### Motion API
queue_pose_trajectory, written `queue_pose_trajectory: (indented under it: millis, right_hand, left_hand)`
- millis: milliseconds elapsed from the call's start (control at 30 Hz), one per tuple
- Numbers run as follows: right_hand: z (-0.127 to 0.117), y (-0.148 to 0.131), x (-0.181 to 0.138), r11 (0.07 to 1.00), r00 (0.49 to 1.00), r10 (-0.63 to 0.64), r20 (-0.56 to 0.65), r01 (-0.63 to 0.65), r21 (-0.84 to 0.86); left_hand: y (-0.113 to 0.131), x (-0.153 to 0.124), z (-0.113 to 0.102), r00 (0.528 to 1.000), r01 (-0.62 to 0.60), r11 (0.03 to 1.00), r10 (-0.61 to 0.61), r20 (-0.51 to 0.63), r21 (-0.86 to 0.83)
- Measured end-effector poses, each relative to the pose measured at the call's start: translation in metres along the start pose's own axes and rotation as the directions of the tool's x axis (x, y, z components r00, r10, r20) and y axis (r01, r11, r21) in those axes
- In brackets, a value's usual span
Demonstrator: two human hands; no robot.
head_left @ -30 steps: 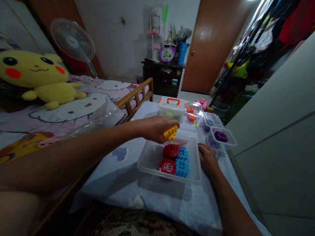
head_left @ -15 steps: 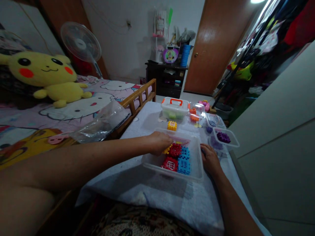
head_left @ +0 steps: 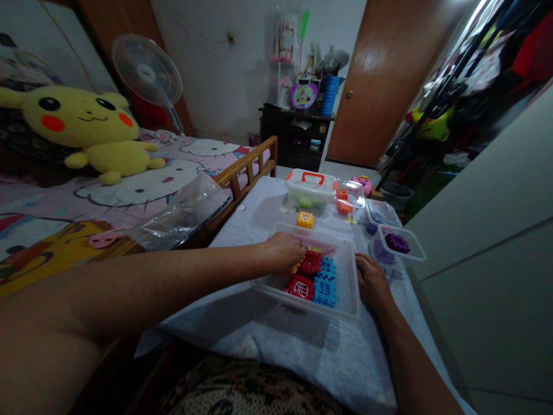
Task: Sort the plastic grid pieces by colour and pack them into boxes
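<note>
My left hand [head_left: 283, 252] reaches into a clear plastic tub [head_left: 348, 301] on the white cloth, its fingers curled down on a yellow block [head_left: 295, 268] beside a red block [head_left: 310, 263]. In the tub also lie another red block [head_left: 301, 287] and two blue blocks [head_left: 325, 283]. My right hand [head_left: 370, 280] rests against the tub's right wall with fingers bent on its rim. A lone yellow block [head_left: 305, 219] stands on the cloth just beyond the tub.
Behind are a lidded box with orange handle [head_left: 311, 188], a clear tub of orange pieces [head_left: 347, 199], and small tubs with purple pieces [head_left: 398, 242]. A wooden bed rail [head_left: 242, 167], a plastic bag [head_left: 181, 213], a yellow plush toy [head_left: 88, 129] and a fan [head_left: 147, 78] lie left.
My left hand set a yellow block on the cloth beyond the tub, then dropped into the tub onto another yellow piece. The right hand stayed at the tub's side.
</note>
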State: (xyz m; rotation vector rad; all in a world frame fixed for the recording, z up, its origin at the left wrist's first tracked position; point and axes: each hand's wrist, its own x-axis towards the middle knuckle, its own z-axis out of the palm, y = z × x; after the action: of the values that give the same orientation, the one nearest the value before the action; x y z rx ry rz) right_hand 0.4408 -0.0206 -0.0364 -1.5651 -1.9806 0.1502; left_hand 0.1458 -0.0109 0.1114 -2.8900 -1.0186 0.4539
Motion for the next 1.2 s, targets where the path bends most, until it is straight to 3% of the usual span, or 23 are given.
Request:
queue_pose_trajectory:
  millis: [800, 1200]
  right_hand:
    - [-0.002, -0.003, -0.001, 1.0, 1.0, 0.012, 0.007, -0.012, -0.023]
    - [-0.002, -0.002, -0.001, 0.999, 1.0, 0.01, 0.021, -0.009, -0.03]
  left_hand:
    - [0.004, -0.015, -0.009, 0.998, 0.053, 0.999, -0.052, -0.037, 0.011]
    - [0.011, -0.004, 0.0, 0.997, 0.065, 0.995, -0.068, -0.045, -0.072]
